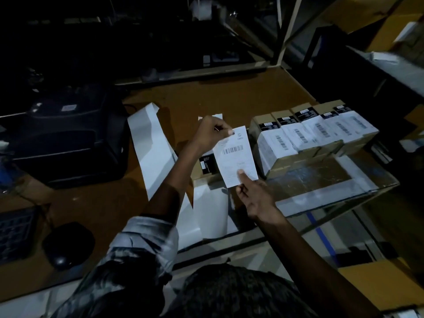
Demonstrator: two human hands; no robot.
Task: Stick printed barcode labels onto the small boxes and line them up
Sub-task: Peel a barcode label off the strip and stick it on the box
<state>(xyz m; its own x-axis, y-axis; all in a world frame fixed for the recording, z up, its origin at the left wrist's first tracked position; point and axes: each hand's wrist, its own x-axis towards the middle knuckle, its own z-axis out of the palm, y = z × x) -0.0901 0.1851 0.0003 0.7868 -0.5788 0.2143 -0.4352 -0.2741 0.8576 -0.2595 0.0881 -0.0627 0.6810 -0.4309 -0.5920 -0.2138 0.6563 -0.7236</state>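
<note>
While the head view is looking down on a dim brown table (229, 97), both hands are holding one printed barcode label (236, 156) up just above it. The left hand (212, 134) is pinching the label's top left corner between curled fingers and thumb, and the right hand (253, 193) is gripping its bottom edge, thumb pressing on the printed face (the other fingers are hidden behind the paper). The label is hanging tilted over a small box (207, 166) whose dark end sticker is showing just left of it. To the right, a row of labelled boxes (314, 134) is standing side by side, touching one another, each with a white barcode label on top. That row is sitting on a larger flat carton (321, 180) with glossy tape across it. White strips of backing paper (151, 148) are lying on the table left of the hands. Farther left a dark printer (68, 138) is sitting, with a mouse (67, 245) near the table's front edge.
</note>
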